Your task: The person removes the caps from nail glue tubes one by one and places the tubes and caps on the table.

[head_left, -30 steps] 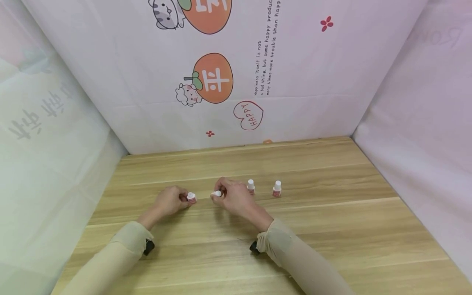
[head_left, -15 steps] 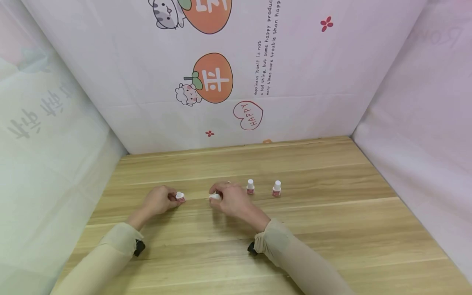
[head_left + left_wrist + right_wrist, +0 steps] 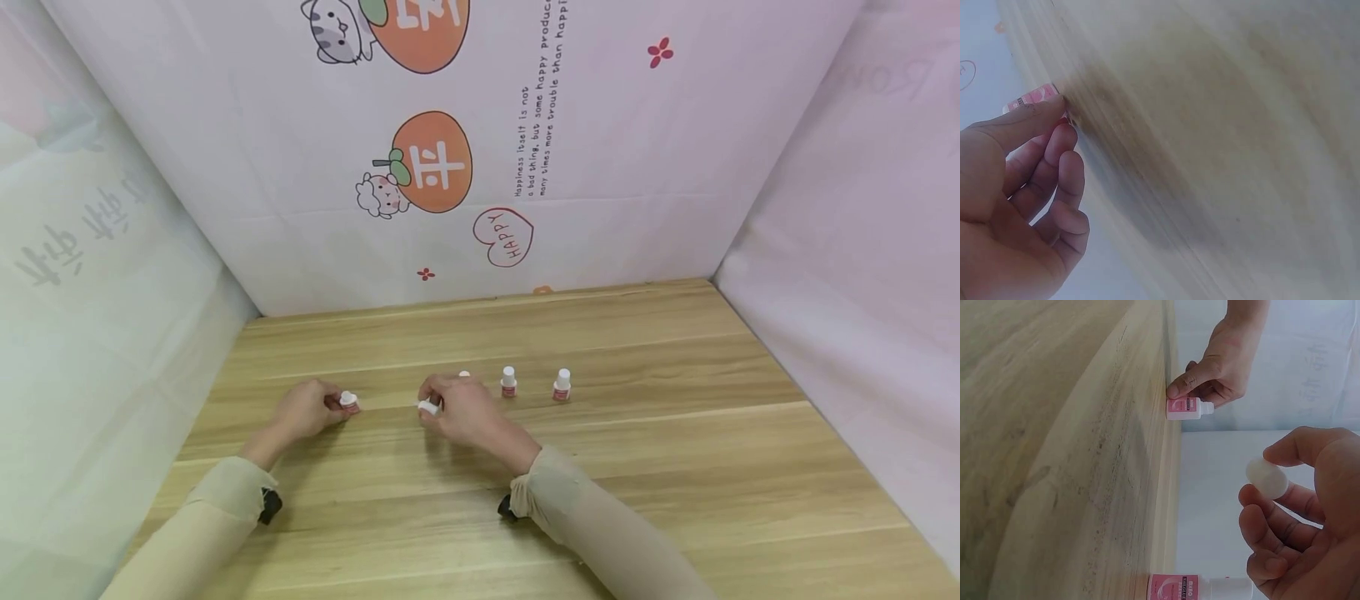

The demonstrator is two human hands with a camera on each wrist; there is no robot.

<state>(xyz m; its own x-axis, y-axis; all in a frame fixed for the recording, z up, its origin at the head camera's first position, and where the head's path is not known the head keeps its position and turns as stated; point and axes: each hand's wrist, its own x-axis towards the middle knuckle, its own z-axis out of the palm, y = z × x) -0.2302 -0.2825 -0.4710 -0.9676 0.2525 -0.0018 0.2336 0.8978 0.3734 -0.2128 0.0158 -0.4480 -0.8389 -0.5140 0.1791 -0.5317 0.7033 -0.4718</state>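
My left hand [image 3: 303, 410] pinches a small white bottle [image 3: 349, 405] with a pink label between thumb and fingers. That bottle stands upright on the table; in the right wrist view its narrow white neck [image 3: 1207, 408] shows bare, without a cap. To the right, my right hand [image 3: 471, 412] holds a white cap [image 3: 1267, 479] between thumb and forefinger, raised off the table. Behind the right hand, only the white top of another bottle [image 3: 465, 374] shows in the head view. Two capped bottles, one nearer [image 3: 508, 382] and one farther right [image 3: 562, 386], stand upright beside it.
The wood-grain table [image 3: 637, 467] is bounded by a printed white cloth [image 3: 600, 208] at the back and by pale cloth at both sides. In the right wrist view, a pink-labelled bottle [image 3: 1175, 587] stands close to my right hand.
My left hand has slid left along the table with the bottle. The right hand has shifted slightly left and nearer me with the cap, and a bottle top has come into view behind it.
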